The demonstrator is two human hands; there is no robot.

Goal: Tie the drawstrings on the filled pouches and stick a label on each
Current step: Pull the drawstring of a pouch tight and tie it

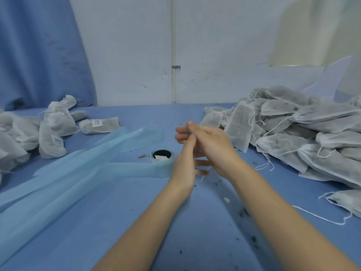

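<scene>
My left hand [184,159] and my right hand [212,142] meet above the middle of the blue table [205,222], the right one lying across the left. The right hand's fingers stretch out to the left. The left hand's lower fingers are blurred under the right palm, and a short white thread [202,178] dangles by them. I see no pouch in either hand. A big heap of filled white pouches [293,130] with loose drawstrings lies to the right. A smaller heap of pouches bearing white labels [56,130] lies at the left. The label roll [162,160] sits just left of my hands.
Long pale-blue strips of label backing [64,173] trail from the roll to the near left edge. A stray pouch [345,200] and a loose white string [320,217] lie at the near right. Dark crumbs dot the cloth. A white wall [127,55] stands behind.
</scene>
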